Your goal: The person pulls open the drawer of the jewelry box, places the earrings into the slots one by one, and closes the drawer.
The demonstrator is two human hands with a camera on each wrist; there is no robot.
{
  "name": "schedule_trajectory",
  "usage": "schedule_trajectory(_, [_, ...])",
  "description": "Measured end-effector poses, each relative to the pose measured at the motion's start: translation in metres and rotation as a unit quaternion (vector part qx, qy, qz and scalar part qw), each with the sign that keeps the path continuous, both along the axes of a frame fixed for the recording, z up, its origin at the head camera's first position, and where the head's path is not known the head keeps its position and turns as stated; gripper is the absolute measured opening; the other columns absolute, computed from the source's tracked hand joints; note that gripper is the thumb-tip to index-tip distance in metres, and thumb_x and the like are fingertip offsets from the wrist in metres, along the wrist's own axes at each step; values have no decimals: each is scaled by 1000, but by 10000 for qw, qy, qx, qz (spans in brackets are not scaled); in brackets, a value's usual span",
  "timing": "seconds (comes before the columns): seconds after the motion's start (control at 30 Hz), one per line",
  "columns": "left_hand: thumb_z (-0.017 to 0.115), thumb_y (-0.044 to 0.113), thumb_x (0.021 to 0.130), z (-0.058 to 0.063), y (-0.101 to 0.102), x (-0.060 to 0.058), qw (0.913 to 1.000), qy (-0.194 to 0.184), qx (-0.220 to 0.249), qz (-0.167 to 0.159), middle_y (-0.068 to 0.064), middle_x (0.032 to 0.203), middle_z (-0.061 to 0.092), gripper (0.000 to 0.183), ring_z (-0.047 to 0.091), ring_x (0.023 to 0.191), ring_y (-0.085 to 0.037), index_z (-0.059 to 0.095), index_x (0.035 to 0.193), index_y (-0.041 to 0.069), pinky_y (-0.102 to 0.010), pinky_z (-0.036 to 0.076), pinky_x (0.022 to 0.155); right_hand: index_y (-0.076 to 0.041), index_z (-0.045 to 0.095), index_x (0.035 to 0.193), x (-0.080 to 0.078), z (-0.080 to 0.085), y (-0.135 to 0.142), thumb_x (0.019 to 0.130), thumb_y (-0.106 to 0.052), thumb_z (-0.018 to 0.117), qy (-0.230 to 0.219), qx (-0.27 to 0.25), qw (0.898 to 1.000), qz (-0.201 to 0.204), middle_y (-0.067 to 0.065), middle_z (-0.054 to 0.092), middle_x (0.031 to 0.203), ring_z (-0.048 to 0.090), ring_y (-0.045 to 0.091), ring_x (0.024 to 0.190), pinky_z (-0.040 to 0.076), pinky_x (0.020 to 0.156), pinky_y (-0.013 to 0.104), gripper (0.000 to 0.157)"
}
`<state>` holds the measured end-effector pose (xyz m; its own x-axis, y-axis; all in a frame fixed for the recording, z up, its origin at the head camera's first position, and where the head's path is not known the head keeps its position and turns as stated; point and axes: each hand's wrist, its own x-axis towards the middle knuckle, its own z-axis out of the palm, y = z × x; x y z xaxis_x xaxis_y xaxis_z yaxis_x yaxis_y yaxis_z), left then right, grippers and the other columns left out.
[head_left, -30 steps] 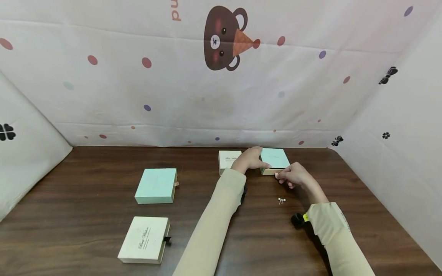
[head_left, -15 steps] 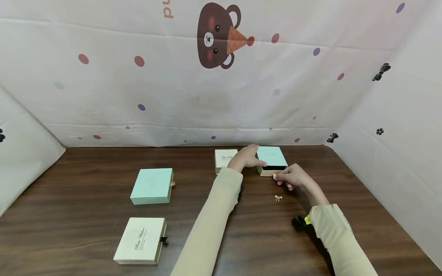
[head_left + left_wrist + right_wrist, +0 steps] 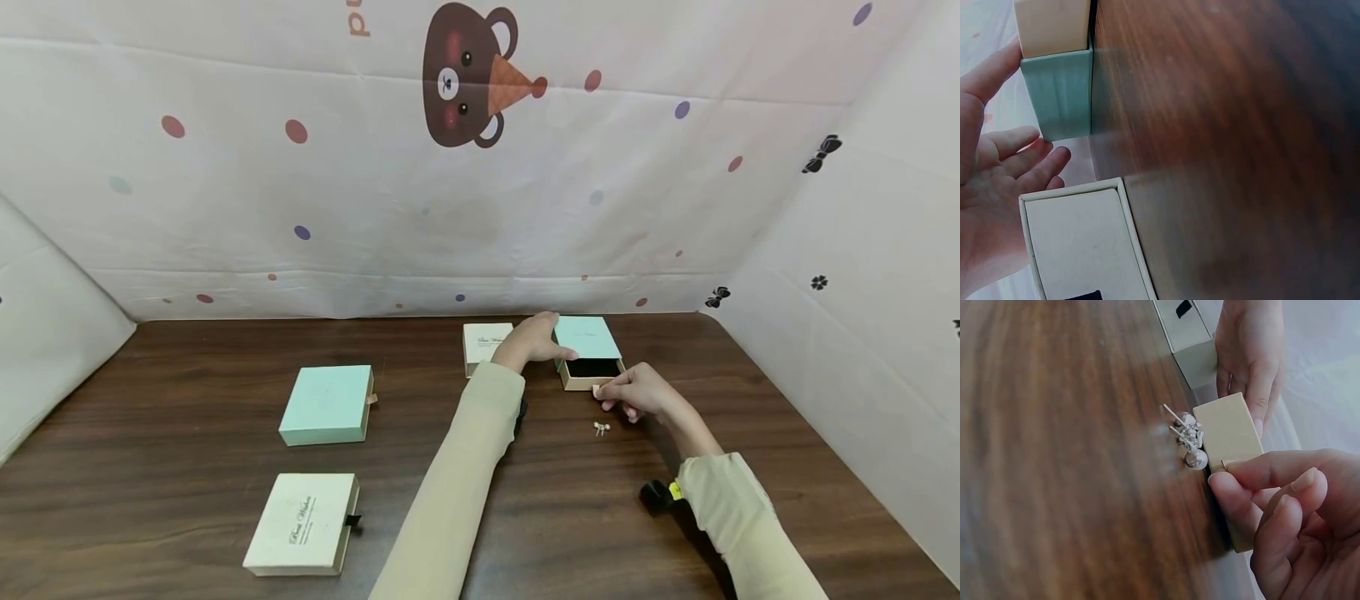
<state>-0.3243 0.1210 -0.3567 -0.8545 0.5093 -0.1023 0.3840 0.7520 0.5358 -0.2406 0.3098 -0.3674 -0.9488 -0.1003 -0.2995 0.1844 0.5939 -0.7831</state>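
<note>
A turquoise jewelry box lies at the back of the table, its cream drawer partly slid out and showing a black inside. My left hand rests against the left side of the sleeve, thumb over the near edge and fingers toward the far end. The thumb and index finger of my right hand pinch the small pull tab at the drawer's front. A pair of pearl earrings with thin metal posts lies on the wood just in front of the drawer.
Beside my left wrist stands a small white box, partly hidden by the hand. Farther left sit another turquoise box and a larger white box with a black tab. White cloth walls border the brown table.
My right hand has drawn the drawer toward me by its tab, so the black inside now shows. The left hand has stayed against the sleeve. The head view has shifted slightly.
</note>
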Motion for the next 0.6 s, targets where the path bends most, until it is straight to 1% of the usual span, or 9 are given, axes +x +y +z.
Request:
schedule_trajectory(0.13, [62, 45, 83, 0, 0, 1, 10000, 12, 29, -19, -5, 149, 24, 82, 22, 136, -19, 23, 145, 8, -32, 24, 107, 8, 70, 88, 2, 0, 0, 84, -18, 65, 17, 3, 10000, -18, 2, 65, 62, 38, 3, 36, 41, 41, 21, 27])
schedule_trajectory(0.3, [63, 45, 83, 0, 1, 2, 10000, -6, 66, -35, -5, 149, 24, 82, 22, 136, -19, 24, 145, 8, -31, 24, 107, 7, 71, 79, 5, 0, 3, 84, -20, 65, -4, -10, 10000, -29, 1, 64, 61, 38, 3, 36, 40, 40, 21, 28])
schedule_trajectory(0.43, [63, 45, 82, -1, 1, 1, 9999, -41, 113, -10, -5, 149, 24, 82, 22, 136, -19, 24, 145, 9, -31, 24, 107, 6, 70, 75, 7, 0, 4, 84, -22, 65, -23, -48, 10000, 6, 0, 64, 61, 38, 3, 36, 39, 40, 21, 30])
schedule_trajectory(0.6, [63, 46, 82, -3, 0, -1, 10000, -7, 80, 37, -4, 149, 25, 82, 23, 136, -18, 24, 145, 10, -31, 25, 107, 5, 71, 75, 10, 0, 4, 84, -24, 66, -3, -107, 9999, 124, 1, 64, 61, 37, 4, 36, 39, 40, 21, 31])
